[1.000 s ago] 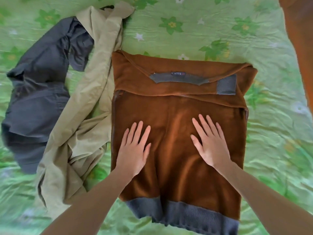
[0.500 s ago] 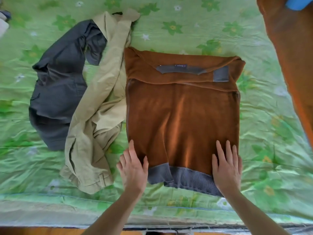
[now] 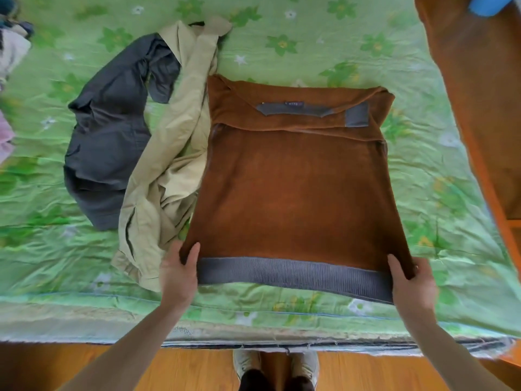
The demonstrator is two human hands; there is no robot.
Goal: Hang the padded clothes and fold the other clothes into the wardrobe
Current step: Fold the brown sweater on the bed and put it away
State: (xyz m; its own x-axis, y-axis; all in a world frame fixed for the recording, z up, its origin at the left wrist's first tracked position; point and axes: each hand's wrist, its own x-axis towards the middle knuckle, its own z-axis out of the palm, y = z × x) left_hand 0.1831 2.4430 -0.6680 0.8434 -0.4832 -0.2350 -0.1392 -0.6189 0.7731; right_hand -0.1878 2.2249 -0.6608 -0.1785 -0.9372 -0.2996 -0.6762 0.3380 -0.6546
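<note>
Nearest, the left hand (image 3: 178,273) and right hand (image 3: 412,280) each pinch a bottom corner of the one brown sweater (image 3: 293,179), lifted at the grey hem (image 3: 293,276) off the green bedsheet (image 3: 324,46). Carry both corners level to the collar (sleeves are already tucked) so edges meet. Beyond lie one beige garment (image 3: 169,165) and one dark grey garment (image 3: 110,131).

both hands (image 3: 178,275) (image 3: 412,280) fwd, fingers curled, gripping.
</note>
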